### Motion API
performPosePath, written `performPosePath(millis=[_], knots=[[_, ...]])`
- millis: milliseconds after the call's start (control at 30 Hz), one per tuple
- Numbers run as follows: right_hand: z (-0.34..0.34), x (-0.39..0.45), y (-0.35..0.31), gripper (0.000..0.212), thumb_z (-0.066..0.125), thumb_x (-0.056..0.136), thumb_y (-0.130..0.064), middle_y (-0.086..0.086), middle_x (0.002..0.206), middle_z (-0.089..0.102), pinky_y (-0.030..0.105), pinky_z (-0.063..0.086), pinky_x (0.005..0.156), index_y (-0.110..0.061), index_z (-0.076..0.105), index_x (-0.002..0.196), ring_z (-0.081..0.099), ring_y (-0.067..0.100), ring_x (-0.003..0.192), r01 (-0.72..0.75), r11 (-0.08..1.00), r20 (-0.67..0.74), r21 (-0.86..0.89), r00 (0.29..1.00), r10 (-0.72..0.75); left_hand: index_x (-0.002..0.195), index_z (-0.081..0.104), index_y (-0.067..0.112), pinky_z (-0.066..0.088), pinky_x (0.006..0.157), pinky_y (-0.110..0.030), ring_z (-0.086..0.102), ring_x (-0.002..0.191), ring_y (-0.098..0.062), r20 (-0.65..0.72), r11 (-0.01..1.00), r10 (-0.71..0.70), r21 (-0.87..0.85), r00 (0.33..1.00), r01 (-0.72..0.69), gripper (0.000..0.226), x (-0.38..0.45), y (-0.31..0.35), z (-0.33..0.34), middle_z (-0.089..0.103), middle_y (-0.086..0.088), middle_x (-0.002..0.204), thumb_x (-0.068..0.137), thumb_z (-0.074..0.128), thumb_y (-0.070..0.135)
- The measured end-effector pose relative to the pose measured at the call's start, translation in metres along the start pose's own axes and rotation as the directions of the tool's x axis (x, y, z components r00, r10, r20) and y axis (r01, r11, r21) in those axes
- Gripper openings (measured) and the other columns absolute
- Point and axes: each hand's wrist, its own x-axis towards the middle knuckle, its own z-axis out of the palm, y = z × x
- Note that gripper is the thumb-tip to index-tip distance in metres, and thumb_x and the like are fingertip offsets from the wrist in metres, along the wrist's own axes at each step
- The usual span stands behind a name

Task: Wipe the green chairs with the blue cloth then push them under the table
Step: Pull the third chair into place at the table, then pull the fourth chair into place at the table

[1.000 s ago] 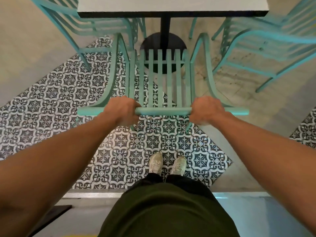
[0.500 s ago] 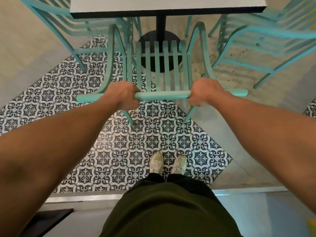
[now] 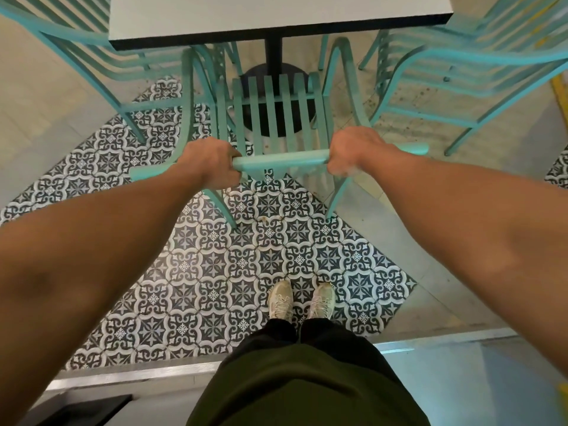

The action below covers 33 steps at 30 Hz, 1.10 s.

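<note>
Far to my left, a turquoise metal chair with curved slatted bars (image 3: 76,47) is standing beside the table, its legs reaching down onto the floor of blue-and-white patterned tiles (image 3: 215,272). My left hand (image 3: 209,162) is wrapping its fingers over the top rail of the green slatted metal chair (image 3: 276,109) in front of me, knuckles up, gripping the rail just left of its middle. The rail is running straight across between my two fists, and a short stub of it is sticking out past each one. Beyond the rail, the chair's slatted seat is pointing toward the white square tabletop with a black edge (image 3: 276,16), its front slats lying just short of that black edge, and its two curved armrests are rising on either side toward the edge. The table's black post and round base (image 3: 273,56) are showing through the slats. Below, my pale lace-up shoes (image 3: 299,299) are standing side by side on the patterned tiles, well back from the chair's rear legs. My right hand (image 3: 356,152) is clamping the same rail right of middle, fingers curled under it. Further right, another turquoise slatted chair (image 3: 476,63) is sitting at an angle on the plain beige floor, near the table's right corner.
</note>
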Motion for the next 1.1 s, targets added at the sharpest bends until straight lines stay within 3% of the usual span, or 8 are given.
performPosePath(millis=[167,267,333,433,533,633,733,1100], knots=[[0.004,0.001,0.001,0.025,0.063,0.082,-0.037,-0.001,0.075,0.058,0.028,0.043,0.061,-0.016,0.062,0.095,0.056,0.018,0.070,-0.042,0.999,-0.060,-0.009,0.997,0.041,0.114,0.070,0.027,0.050,0.067,-0.029,0.062,0.073,-0.018,-0.030,1.000,-0.020,-0.012,0.999,0.020,0.035,0.000,0.004,0.000,0.065,0.003,0.073,0.080,0.060,0.027],[0.018,-0.008,-0.005,0.043,0.059,0.082,-0.043,0.003,0.098,0.063,0.036,0.044,0.084,-0.018,0.058,0.117,0.058,0.023,0.095,-0.101,0.995,-0.178,-0.021,0.979,0.096,0.138,0.053,0.025,0.047,0.096,-0.048,0.060,0.107,-0.026,-0.129,0.999,-0.045,0.008,0.991,0.046,0.061,-0.007,0.007,0.010,0.065,-0.006,0.117,0.077,0.064,0.023],[0.038,-0.025,-0.008,0.073,0.055,0.080,-0.042,0.015,0.145,0.041,0.053,0.018,0.113,-0.012,0.035,0.143,0.033,0.034,0.136,-0.171,0.984,-0.281,0.043,0.943,0.176,0.152,0.026,0.019,0.016,0.113,-0.061,0.030,0.141,-0.034,-0.199,0.992,-0.072,0.089,0.977,0.091,0.087,-0.021,0.023,0.026,0.033,-0.015,0.153,0.075,0.067,0.024],[0.071,-0.063,-0.012,0.082,0.026,0.086,-0.045,0.020,0.160,-0.005,0.058,-0.005,0.114,-0.007,0.000,0.153,-0.004,0.037,0.147,-0.200,0.957,-0.380,0.212,0.885,0.269,0.155,-0.006,0.016,-0.011,0.113,-0.061,-0.012,0.148,-0.036,-0.261,0.994,-0.012,0.104,0.965,0.041,0.105,-0.048,0.075,0.059,-0.015,-0.018,0.160,0.076,0.062,0.028],[0.107,-0.100,-0.001,0.080,0.035,0.091,-0.033,0.015,0.161,-0.013,0.058,0.002,0.117,-0.012,-0.011,0.153,-0.006,0.037,0.147,-0.283,0.891,-0.174,0.355,0.916,0.361,0.154,-0.013,0.020,-0.017,0.112,-0.058,-0.025,0.144,-0.037,-0.095,0.980,0.187,0.092,0.978,-0.178,0.104,-0.060,0.130,0.081,-0.033,-0.019,0.153,0.081,0.060,0.035],[0.146,-0.141,0.036,0.080,0.043,0.095,-0.044,0.014,0.162,-0.001,0.058,0.008,0.117,-0.017,-0.005,0.153,0.002,0.036,0.147,-0.464,0.764,0.136,0.448,0.880,0.455,0.156,0.002,0.023,-0.005,0.117,-0.059,-0.014,0.148,-0.032,0.269,0.900,0.380,0.116,0.885,-0.421,0.087,-0.044,0.180,0.091,-0.014,-0.013,0.162,0.089,0.053,0.046],[0.173,-0.181,0.082,0.072,0.033,0.095,-0.058,0.010,0.159,0.015,0.060,0.013,0.113,-0.020,0.012,0.153,0.013,0.034,0.145,-0.594,0.684,0.297,0.424,0.804,0.515,0.156,0.010,0.022,0.005,0.119,-0.057,-0.004,0.150,-0.030,0.446,0.864,0.389,0.125,0.806,-0.487,0.081,-0.017,0.236,0.094,-0.002,-0.009,0.164,0.092,0.049,0.053],[0.218,-0.270,0.247,0.061,0.036,0.092,-0.058,0.009,0.143,0.047,0.053,0.033,0.105,-0.021,0.038,0.140,0.044,0.033,0.128,-0.793,0.228,0.526,0.565,0.559,0.641,0.154,0.021,0.020,0.022,0.115,-0.053,0.018,0.146,-0.030,0.574,0.689,0.460,0.251,0.678,-0.680,0.070,0.066,0.451,0.099,0.023,-0.009,0.159,0.097,0.028,0.060]])
